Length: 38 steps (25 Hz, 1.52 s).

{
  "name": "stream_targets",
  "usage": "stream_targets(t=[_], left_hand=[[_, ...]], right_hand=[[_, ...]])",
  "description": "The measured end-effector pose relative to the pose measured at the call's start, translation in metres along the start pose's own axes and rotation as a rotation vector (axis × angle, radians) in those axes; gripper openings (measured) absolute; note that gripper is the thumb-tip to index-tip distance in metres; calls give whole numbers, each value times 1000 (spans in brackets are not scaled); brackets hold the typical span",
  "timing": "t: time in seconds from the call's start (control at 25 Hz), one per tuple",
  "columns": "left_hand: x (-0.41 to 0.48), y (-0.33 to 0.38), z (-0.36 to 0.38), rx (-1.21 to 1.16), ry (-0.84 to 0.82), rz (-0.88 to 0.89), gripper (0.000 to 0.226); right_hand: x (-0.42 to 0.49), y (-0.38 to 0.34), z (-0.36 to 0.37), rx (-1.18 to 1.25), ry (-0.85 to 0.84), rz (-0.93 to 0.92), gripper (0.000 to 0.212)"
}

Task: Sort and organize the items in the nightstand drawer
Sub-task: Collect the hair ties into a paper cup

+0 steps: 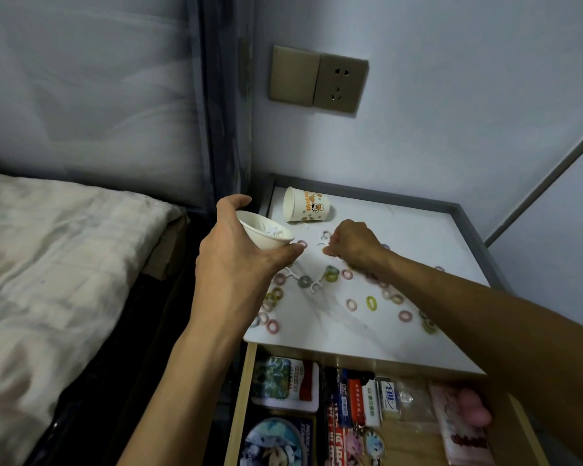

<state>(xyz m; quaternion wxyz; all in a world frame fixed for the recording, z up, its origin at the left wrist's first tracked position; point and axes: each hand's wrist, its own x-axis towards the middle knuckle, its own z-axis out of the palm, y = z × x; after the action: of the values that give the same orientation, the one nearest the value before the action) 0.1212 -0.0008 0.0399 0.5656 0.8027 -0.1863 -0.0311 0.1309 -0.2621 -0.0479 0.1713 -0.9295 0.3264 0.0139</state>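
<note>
your left hand (236,260) has its fingers wrapped round a small white cup (266,238), held tilted over the 9 o'clock edge of the desk (418,230), with white bits inside. your right hand (350,243) sits near the desk's middle, fingers curled together, tips down among the scatter; whether they pinch anything, you cannot tell. a printed paper cup (308,205) lies on its side at 11 o'clock. pastel hair rings (371,302) and white floss picks (315,286) are strewn from 8 to 4 o'clock. the drawer (241,398) stands open at 6 o'clock, holding cards (285,381), small boxes (389,396) and keychains (364,445).
</note>
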Motion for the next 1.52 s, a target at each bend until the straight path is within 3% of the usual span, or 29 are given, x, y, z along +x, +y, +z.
stream_targets(t=[0.16, 0.32, 0.48, 0.76, 1.08, 1.28, 1.52], left_hand=[[0, 1, -1, 2, -5, 2, 86], [0, 0, 1, 3, -6, 5, 86], [1, 1, 4, 3, -21, 1, 87], [0, 2, 5, 12, -19, 7, 86], [-2, 3, 5, 7, -24, -3, 87], [-2, 4, 10, 1, -35, -10, 87], [-2, 7, 12, 18, -40, -21, 87]], right_hand=[[-14, 2, -20, 76, 14, -171, 12], [-29, 0, -28, -150, -147, -518, 20], [-36, -3, -17, -276, -197, -667, 18], [-40, 2, -22, -441, -207, -655, 12], [-43, 17, -49, -213, 4, -548, 13], [-41, 20, -51, 154, -80, -371, 6], [-50, 15, -64, 358, -80, -354, 16]])
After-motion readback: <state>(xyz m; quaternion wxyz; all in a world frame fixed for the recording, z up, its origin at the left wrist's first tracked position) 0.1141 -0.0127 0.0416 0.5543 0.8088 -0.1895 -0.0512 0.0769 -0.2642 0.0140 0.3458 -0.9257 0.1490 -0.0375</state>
